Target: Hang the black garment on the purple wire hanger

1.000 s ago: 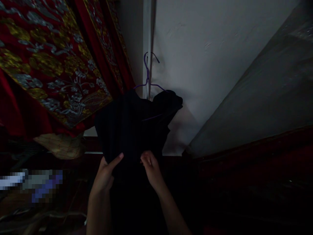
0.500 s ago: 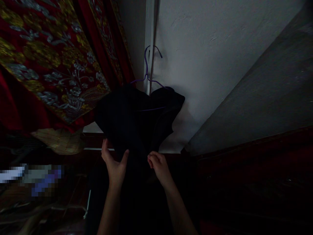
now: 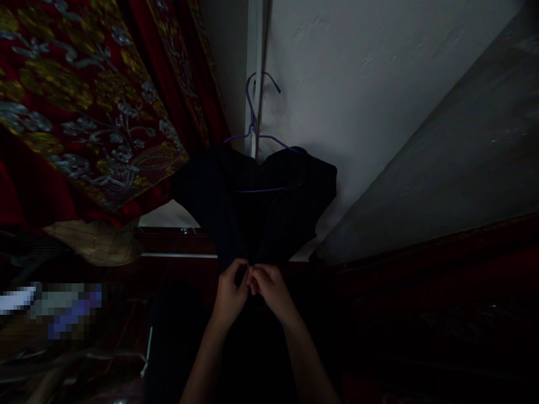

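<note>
A dark garment with a collar and an open V-shaped front (image 3: 206, 191) hangs on a purple hanger (image 3: 273, 138), whose hook is over a pale vertical edge. Low on the garment's front, my left hand (image 3: 231, 293) pinches one front edge with thumb and fingers. Right beside it, my right hand (image 3: 269, 286) is closed on the other edge, its fingertips touching or nearly touching those of the left. Whatever small part lies between the fingertips is too dark to make out.
Red cloth (image 3: 101, 101) with gold and silver embroidery hangs at the left. Beneath it is a checked beige cloth (image 3: 96, 241). A white wall (image 3: 337, 84) rises behind the hanger. Dim, partly blurred items lie on the floor at lower left.
My left hand has moved right from the garment's left side and closed, meeting my right hand at the front. The right side of the garment has spread outward a little.
</note>
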A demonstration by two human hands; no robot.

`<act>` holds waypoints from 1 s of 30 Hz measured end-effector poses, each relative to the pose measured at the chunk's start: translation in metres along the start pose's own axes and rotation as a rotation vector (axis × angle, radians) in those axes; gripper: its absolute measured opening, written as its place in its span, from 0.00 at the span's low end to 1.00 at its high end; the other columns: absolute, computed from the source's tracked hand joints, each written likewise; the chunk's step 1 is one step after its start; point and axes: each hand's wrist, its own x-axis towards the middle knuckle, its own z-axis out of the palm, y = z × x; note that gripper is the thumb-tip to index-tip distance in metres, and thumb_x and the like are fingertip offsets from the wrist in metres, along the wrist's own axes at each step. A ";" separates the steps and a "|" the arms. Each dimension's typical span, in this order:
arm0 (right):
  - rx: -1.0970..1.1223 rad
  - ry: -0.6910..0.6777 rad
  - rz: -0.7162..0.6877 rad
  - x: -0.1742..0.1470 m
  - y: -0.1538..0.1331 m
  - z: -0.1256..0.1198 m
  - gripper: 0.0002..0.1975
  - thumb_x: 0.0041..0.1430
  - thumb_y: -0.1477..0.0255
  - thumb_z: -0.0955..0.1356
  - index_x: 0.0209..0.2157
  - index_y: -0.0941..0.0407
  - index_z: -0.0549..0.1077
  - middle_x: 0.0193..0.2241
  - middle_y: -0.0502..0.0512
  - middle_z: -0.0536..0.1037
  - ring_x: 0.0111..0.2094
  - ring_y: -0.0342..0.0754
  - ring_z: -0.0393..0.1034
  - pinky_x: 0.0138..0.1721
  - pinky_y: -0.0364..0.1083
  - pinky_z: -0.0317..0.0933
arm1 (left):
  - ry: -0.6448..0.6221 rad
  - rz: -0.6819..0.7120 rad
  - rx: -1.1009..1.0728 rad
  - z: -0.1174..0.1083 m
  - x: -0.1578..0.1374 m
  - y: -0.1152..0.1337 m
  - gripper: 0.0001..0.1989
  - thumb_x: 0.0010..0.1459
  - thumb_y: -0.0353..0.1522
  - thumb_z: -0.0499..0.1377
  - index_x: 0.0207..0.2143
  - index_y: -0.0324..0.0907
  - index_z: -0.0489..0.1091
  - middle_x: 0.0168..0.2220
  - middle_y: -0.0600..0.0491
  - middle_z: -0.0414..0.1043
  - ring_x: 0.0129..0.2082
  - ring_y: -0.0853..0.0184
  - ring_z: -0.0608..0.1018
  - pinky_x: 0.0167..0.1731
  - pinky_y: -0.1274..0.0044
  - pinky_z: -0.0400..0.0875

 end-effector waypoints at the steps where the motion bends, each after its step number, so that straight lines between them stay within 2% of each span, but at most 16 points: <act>1: 0.040 0.016 0.015 0.000 -0.001 0.001 0.16 0.51 0.60 0.64 0.18 0.55 0.69 0.13 0.47 0.65 0.16 0.40 0.58 0.22 0.42 0.51 | 0.009 0.001 0.004 0.003 0.000 0.001 0.07 0.59 0.26 0.55 0.38 0.42 0.71 0.32 0.54 0.75 0.33 0.66 0.78 0.36 0.77 0.70; 5: 0.207 0.149 0.087 0.009 -0.016 0.002 0.15 0.47 0.60 0.67 0.17 0.56 0.69 0.13 0.47 0.65 0.15 0.39 0.57 0.19 0.40 0.50 | 0.043 0.007 0.035 0.016 0.002 -0.002 0.06 0.60 0.26 0.53 0.37 0.42 0.70 0.33 0.52 0.76 0.35 0.64 0.79 0.38 0.75 0.70; 7: 0.259 0.215 0.054 0.023 -0.035 0.000 0.14 0.45 0.60 0.68 0.17 0.57 0.69 0.12 0.46 0.64 0.14 0.38 0.55 0.17 0.38 0.47 | 0.044 0.004 0.071 0.023 0.004 -0.007 0.06 0.62 0.29 0.53 0.37 0.42 0.69 0.34 0.50 0.76 0.36 0.62 0.79 0.40 0.73 0.70; 9: 0.297 0.261 -0.027 0.042 -0.065 -0.004 0.13 0.45 0.62 0.69 0.18 0.57 0.69 0.12 0.46 0.64 0.14 0.37 0.54 0.15 0.38 0.44 | 0.044 -0.002 0.123 0.031 0.006 -0.014 0.05 0.64 0.31 0.53 0.37 0.42 0.69 0.35 0.49 0.76 0.38 0.60 0.79 0.41 0.71 0.70; 13: 0.326 0.280 -0.194 0.078 -0.145 -0.009 0.11 0.49 0.69 0.67 0.17 0.57 0.68 0.12 0.47 0.66 0.13 0.36 0.55 0.13 0.37 0.42 | 0.019 -0.007 0.190 0.041 0.008 -0.029 0.05 0.64 0.31 0.53 0.36 0.42 0.68 0.34 0.48 0.76 0.37 0.58 0.80 0.41 0.68 0.71; 15: 0.315 0.249 -0.249 0.085 -0.178 -0.010 0.11 0.52 0.72 0.66 0.17 0.57 0.67 0.12 0.46 0.66 0.12 0.36 0.54 0.13 0.37 0.42 | -0.005 -0.001 0.198 0.040 0.013 -0.033 0.06 0.64 0.29 0.52 0.36 0.42 0.68 0.34 0.47 0.76 0.37 0.58 0.80 0.41 0.68 0.71; 17: 0.291 0.201 -0.285 0.085 -0.196 -0.009 0.12 0.54 0.73 0.65 0.18 0.57 0.67 0.12 0.46 0.66 0.12 0.35 0.54 0.13 0.37 0.43 | -0.062 0.011 0.202 0.031 0.023 -0.029 0.05 0.63 0.28 0.53 0.36 0.42 0.69 0.33 0.48 0.76 0.36 0.59 0.80 0.39 0.69 0.72; 19: 0.267 0.157 -0.315 0.080 -0.198 -0.006 0.13 0.56 0.73 0.65 0.18 0.57 0.68 0.12 0.46 0.66 0.12 0.35 0.54 0.13 0.37 0.44 | -0.161 0.031 0.195 0.017 0.040 -0.015 0.04 0.61 0.27 0.57 0.35 0.43 0.71 0.32 0.50 0.77 0.34 0.62 0.81 0.37 0.72 0.72; 21: 0.243 0.130 -0.346 0.073 -0.190 -0.003 0.13 0.57 0.72 0.65 0.19 0.57 0.69 0.12 0.46 0.66 0.13 0.36 0.55 0.14 0.37 0.45 | -0.232 0.082 0.166 -0.001 0.063 0.012 0.05 0.59 0.27 0.61 0.38 0.44 0.73 0.33 0.53 0.79 0.34 0.64 0.81 0.36 0.75 0.73; 22: 0.226 0.119 -0.363 0.069 -0.185 -0.002 0.14 0.57 0.71 0.65 0.19 0.57 0.69 0.12 0.46 0.67 0.13 0.36 0.55 0.14 0.37 0.45 | -0.192 0.151 0.126 -0.010 0.075 0.031 0.10 0.61 0.29 0.61 0.45 0.45 0.73 0.37 0.52 0.80 0.37 0.65 0.81 0.40 0.74 0.73; 23: 0.204 0.107 -0.385 0.066 -0.181 -0.001 0.14 0.57 0.70 0.65 0.19 0.57 0.69 0.12 0.46 0.67 0.13 0.36 0.56 0.14 0.37 0.46 | -0.091 0.247 0.084 -0.018 0.087 0.050 0.15 0.63 0.30 0.61 0.53 0.45 0.70 0.40 0.52 0.80 0.40 0.65 0.81 0.43 0.73 0.74; 25: 0.148 0.081 -0.446 0.061 -0.178 -0.001 0.14 0.58 0.68 0.65 0.19 0.56 0.70 0.13 0.46 0.67 0.13 0.37 0.57 0.15 0.37 0.47 | 0.101 0.461 0.050 -0.033 0.109 0.090 0.20 0.66 0.32 0.59 0.60 0.46 0.66 0.44 0.51 0.79 0.41 0.66 0.80 0.46 0.73 0.73; 27: 0.088 0.055 -0.527 0.057 -0.181 -0.003 0.14 0.58 0.67 0.65 0.20 0.56 0.70 0.13 0.46 0.67 0.14 0.37 0.59 0.16 0.38 0.48 | 0.183 0.618 0.136 -0.043 0.128 0.122 0.17 0.68 0.31 0.56 0.58 0.45 0.70 0.44 0.51 0.79 0.41 0.67 0.79 0.46 0.73 0.72; 30: -0.004 0.072 -0.627 0.059 -0.187 -0.007 0.15 0.60 0.67 0.65 0.21 0.56 0.71 0.13 0.45 0.66 0.15 0.38 0.58 0.18 0.39 0.49 | 0.181 0.724 0.264 -0.048 0.146 0.148 0.07 0.66 0.31 0.59 0.43 0.42 0.77 0.38 0.52 0.79 0.38 0.67 0.79 0.42 0.75 0.72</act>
